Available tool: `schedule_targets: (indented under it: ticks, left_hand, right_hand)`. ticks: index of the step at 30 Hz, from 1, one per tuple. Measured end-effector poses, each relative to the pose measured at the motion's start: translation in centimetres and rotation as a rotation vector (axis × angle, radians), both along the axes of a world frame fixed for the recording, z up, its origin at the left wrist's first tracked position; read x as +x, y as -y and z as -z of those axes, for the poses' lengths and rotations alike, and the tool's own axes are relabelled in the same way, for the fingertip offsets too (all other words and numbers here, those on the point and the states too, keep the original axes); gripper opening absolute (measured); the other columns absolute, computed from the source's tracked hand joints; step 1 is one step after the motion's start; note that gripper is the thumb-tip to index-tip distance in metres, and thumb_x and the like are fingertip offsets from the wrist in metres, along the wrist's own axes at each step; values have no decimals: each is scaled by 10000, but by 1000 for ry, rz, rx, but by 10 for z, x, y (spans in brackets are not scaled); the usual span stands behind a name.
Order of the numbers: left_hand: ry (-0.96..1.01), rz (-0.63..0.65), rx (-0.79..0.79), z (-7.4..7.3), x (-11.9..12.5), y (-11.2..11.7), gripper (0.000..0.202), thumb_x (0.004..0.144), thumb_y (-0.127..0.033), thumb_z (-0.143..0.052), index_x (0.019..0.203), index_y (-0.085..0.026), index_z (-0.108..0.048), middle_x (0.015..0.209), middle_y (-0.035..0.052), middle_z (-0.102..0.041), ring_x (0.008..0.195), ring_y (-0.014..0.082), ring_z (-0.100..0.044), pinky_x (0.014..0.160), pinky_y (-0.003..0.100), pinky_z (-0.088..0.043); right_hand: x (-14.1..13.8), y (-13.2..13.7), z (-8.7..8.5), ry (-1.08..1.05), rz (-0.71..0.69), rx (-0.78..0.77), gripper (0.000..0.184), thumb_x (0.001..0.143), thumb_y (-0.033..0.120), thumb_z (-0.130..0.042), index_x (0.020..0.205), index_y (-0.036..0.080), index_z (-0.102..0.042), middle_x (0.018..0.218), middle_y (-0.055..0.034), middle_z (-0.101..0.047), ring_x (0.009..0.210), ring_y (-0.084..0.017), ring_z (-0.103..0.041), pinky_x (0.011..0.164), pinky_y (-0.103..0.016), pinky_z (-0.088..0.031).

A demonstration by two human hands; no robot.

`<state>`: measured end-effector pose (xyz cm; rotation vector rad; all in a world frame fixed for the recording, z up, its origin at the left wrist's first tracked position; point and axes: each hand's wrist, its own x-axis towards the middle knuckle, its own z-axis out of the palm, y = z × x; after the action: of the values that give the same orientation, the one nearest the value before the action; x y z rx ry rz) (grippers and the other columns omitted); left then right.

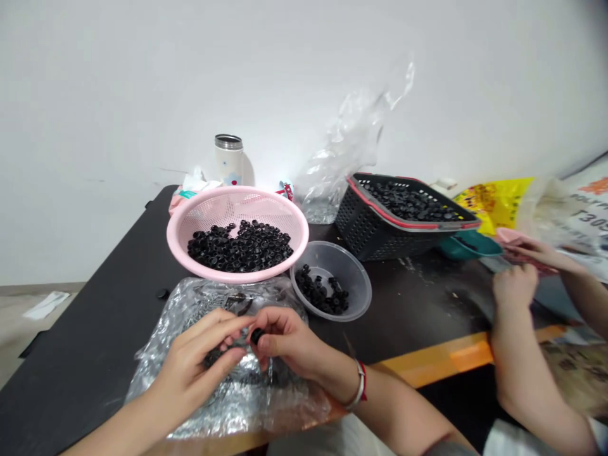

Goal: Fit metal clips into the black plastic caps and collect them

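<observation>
My right hand (pixel 285 335) pinches a small black rubber ring (pixel 257 336) between thumb and fingers. My left hand (pixel 199 354) sits close beside it, with its fingers curled around dark pieces (pixel 212 358) that are partly hidden. Both hands hover over a crumpled clear plastic sheet (pixel 223 405) on the black table top (pixel 85 354). Just beyond them, a pink mesh colander (pixel 237 277) holds a heap of similar black rings. A clear plastic bowl (pixel 346 266) next to it holds a smaller heap.
A dark mesh basket (pixel 365 228) with red trim holds more black pieces. At the right, a co-worker's hands (pixel 515 285) work near a teal scoop (pixel 468 247). A steel-topped flask (pixel 228 158) and a loose plastic bag (pixel 342 158) stand against the white wall.
</observation>
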<state>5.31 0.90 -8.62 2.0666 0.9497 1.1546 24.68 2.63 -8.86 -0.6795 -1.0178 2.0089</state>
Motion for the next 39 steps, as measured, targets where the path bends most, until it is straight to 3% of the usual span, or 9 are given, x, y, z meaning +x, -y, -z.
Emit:
schedule_targets:
  ticks: [6, 13, 18, 23, 26, 29, 33, 39]
  left_hand:
    - [-4, -53, 23, 0, 0, -4, 277, 940, -202, -546, 1182, -284, -653, 939, 28, -616, 811, 135, -603, 716, 222, -483]
    - [-40, -143, 112, -1, -2, -9, 245, 943, -197, -527, 1131, -239, -678, 977, 51, -639, 874, 162, -606, 770, 251, -481]
    - [-81, -192, 171, -6, 0, -7, 233, 939, -249, -526, 1140, -223, -641, 959, 49, -627, 848, 171, -590, 758, 267, -471]
    - [-292, -194, 101, -25, 10, -3, 232, 841, -406, -645, 796, -185, -588, 727, 0, -543, 671, 165, -521, 607, 256, -400]
    - [-411, -166, 63, -30, 20, -3, 358, 903, -386, -566, 620, -170, -522, 637, -13, -489, 601, 140, -493, 565, 242, -342]
    - [-377, -134, 143, -28, 27, -4, 452, 960, -315, -470, 538, -156, -444, 583, -20, -427, 552, 111, -458, 540, 230, -304]
    - [-374, -108, 190, -23, 29, -6, 443, 951, -293, -498, 537, -153, -427, 578, -24, -421, 553, 102, -456, 541, 225, -302]
    - [-340, -19, 214, -17, 25, -12, 419, 949, -269, -516, 552, -155, -446, 579, -24, -434, 547, 98, -466, 528, 211, -319]
  right_hand:
    - [2, -3, -4, 29, 80, 122, 393, 670, 449, -844, 805, 125, -667, 599, 20, -592, 495, -73, -502, 464, -181, -438]
    - [4, -6, -12, 6, 133, 121, 403, 735, 501, -780, 880, 150, -646, 706, 8, -590, 543, -79, -522, 472, -187, -446]
    - [3, -6, -5, 239, 190, 321, 403, 760, 535, -732, 799, 157, -599, 622, 36, -539, 508, -69, -458, 478, -184, -382]
    - [2, -4, 0, 472, 285, 586, 347, 776, 459, -730, 710, 145, -598, 593, 39, -489, 552, -74, -398, 514, -191, -312]
    - [1, -3, 1, 487, 319, 636, 335, 741, 429, -767, 686, 144, -598, 592, 42, -485, 551, -74, -390, 523, -197, -301]
    - [0, -3, 3, 483, 316, 622, 360, 694, 435, -799, 656, 147, -586, 587, 45, -484, 549, -74, -384, 521, -200, -295]
    - [0, -4, 7, 443, 299, 557, 395, 645, 467, -827, 653, 150, -591, 560, 58, -473, 524, -69, -372, 509, -200, -296]
    - [-2, -4, 15, 359, 239, 400, 460, 623, 570, -815, 742, 163, -637, 599, 22, -556, 567, -109, -490, 526, -212, -362]
